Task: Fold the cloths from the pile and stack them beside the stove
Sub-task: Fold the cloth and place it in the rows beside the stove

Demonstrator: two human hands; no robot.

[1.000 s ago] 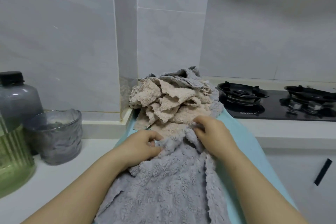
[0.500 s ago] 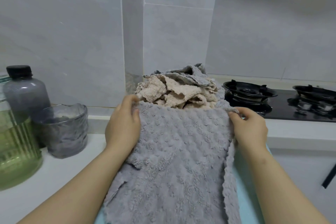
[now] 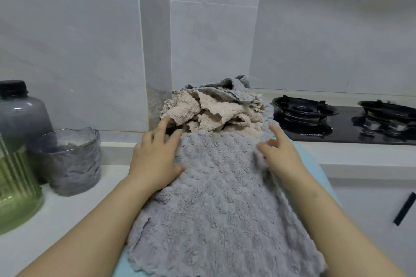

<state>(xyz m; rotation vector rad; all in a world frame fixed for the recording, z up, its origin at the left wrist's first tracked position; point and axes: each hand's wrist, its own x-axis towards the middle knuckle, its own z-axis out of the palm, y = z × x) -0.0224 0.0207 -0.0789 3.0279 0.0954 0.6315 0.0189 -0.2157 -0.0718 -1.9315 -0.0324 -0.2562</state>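
grey cloth (image 3: 220, 198) lies lengthwise toward pile (image 3: 211, 112); left hand (image 3: 155, 159), right hand (image 3: 281, 157) press it, fingers spread.

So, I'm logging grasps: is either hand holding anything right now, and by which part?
Nothing is held: left hand and right hand rest open on the far corners of the grey cloth.

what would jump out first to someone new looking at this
A grey cloth lies spread front and centre, the left hand and right hand open at its far corners. Just behind it sits a pile of beige and grey cloths against the wall, with the black stove to the right.
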